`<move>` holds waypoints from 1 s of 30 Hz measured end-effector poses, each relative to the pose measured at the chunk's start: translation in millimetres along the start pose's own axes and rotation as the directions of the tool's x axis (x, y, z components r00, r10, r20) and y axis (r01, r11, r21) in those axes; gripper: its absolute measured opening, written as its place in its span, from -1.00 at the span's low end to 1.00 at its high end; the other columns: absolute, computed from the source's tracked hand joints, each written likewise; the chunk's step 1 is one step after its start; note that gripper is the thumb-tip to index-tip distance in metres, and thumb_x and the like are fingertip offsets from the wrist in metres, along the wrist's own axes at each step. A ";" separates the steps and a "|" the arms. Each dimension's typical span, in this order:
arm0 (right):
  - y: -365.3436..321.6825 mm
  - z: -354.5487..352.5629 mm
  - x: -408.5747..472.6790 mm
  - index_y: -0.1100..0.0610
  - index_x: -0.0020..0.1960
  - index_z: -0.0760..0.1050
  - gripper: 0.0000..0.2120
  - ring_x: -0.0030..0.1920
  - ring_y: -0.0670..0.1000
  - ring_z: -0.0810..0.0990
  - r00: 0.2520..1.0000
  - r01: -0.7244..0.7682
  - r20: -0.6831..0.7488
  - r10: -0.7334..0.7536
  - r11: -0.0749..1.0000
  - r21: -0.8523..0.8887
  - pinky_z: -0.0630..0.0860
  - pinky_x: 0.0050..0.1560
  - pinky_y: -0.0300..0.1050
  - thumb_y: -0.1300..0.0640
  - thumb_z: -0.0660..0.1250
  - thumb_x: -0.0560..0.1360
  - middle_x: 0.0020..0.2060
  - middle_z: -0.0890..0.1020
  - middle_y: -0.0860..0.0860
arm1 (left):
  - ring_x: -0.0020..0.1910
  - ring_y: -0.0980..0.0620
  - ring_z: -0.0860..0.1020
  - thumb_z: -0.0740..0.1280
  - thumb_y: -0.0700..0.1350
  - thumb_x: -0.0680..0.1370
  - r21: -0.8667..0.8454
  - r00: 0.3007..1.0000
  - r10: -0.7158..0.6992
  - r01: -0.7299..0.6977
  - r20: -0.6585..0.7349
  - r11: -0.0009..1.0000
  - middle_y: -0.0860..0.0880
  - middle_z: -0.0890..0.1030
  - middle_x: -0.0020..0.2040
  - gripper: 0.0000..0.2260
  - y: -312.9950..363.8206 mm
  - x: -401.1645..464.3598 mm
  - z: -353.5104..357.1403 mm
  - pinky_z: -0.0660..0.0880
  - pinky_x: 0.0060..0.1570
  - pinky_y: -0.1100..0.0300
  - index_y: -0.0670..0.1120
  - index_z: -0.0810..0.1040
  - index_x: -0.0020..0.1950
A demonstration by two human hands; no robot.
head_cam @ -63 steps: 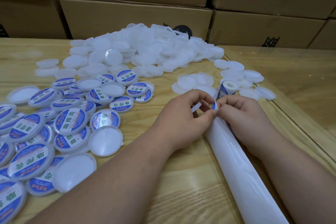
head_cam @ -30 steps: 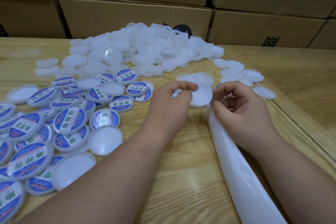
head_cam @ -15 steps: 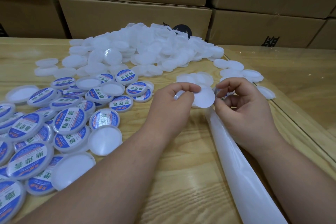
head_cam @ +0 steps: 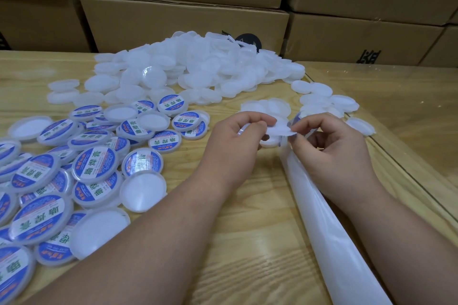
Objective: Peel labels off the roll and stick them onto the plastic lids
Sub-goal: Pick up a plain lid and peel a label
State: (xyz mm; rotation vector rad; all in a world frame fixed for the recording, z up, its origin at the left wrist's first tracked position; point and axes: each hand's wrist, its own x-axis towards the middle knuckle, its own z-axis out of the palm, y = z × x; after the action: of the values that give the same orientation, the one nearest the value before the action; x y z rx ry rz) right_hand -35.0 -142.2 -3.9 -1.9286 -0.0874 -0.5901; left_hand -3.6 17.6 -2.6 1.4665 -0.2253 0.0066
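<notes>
Left hand (head_cam: 238,135) and right hand (head_cam: 329,141) meet (fingers curled, pinching), forearms converging.

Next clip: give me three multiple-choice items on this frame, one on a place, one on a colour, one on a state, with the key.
1. Where do the labelled lids lie?
A. left of the left hand
B. on the cardboard boxes
C. right of the right hand

2. What colour rims the stuck labels?
A. red
B. blue
C. black

3. What does the left hand hold?
A. nothing
B. a plain white lid
C. a box

Key: 1 A, they spread over the table's left side; 2 B, blue bands ring the white centres; 3 B, its fingers pinch the lid's edge above the backing strip.
</notes>
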 end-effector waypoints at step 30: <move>-0.3 1.0 -2.5 -0.07 -0.10 0.61 -0.71 -0.34 -0.06 0.48 0.990 -0.016 0.141 0.011 0.999 0.035 0.45 -0.31 -0.32 0.34 0.43 0.52 -0.18 0.65 -0.21 | -0.37 0.28 0.53 0.33 -0.08 0.52 0.362 0.995 -0.038 0.001 0.093 0.932 0.15 0.68 -0.17 -0.84 12.2 4.2 -12.2 0.42 -0.39 0.42 0.18 0.64 -0.08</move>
State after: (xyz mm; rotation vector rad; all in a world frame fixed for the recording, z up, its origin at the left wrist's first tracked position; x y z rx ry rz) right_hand -36.9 -140.8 -5.1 -1.9331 -0.1737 -0.4405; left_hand 0.6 30.4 9.0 1.8395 -0.3018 -0.0433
